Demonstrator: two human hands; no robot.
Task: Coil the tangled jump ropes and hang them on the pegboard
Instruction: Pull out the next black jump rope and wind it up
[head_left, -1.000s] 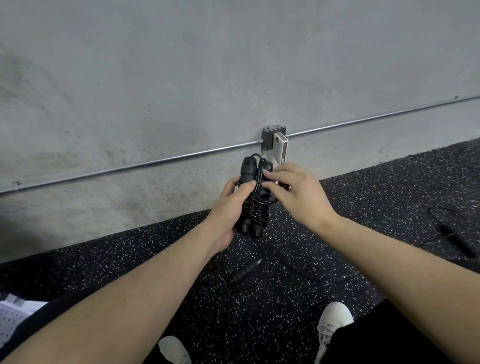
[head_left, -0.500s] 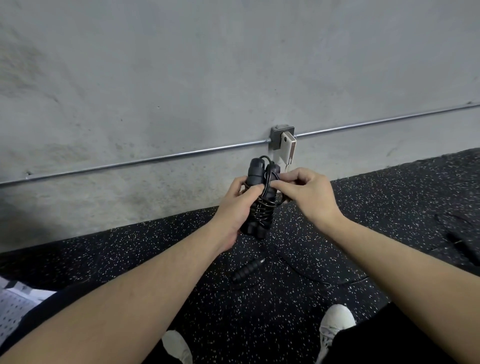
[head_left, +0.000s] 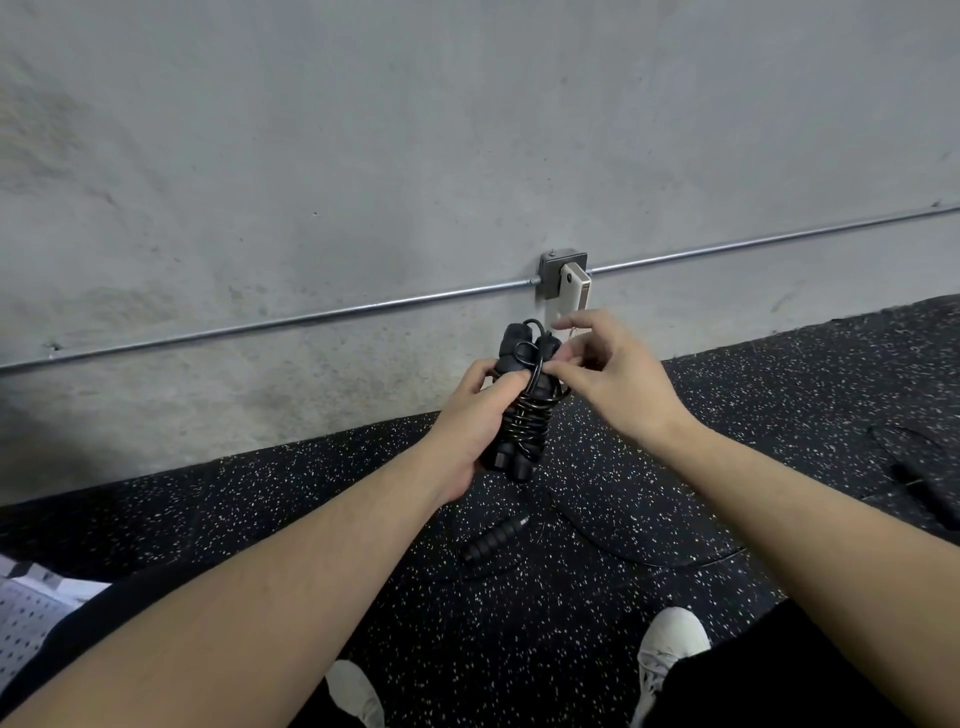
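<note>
A black jump rope (head_left: 522, 415), its cord wound tightly round its two handles, stands upright in front of me. My left hand (head_left: 470, 415) grips the bundle from the left. My right hand (head_left: 610, 376) pinches the cord near the top of the handles with thumb and forefinger, the other fingers spread. Another black jump rope handle (head_left: 496, 538) lies on the floor below, its cord (head_left: 639, 551) curving off to the right. A white pegboard (head_left: 23, 621) shows at the bottom left edge.
A grey concrete wall (head_left: 415, 156) stands close ahead with a metal conduit (head_left: 311, 317) and a junction box (head_left: 563, 275) holding a white plug-in device. More black rope (head_left: 914, 467) lies on the speckled rubber floor at right. My white shoes (head_left: 670, 644) are below.
The view has shifted slightly, so the bundle sits a little lower. My right hand has opened its outer fingers and now pinches the cord at the top of the handles.
</note>
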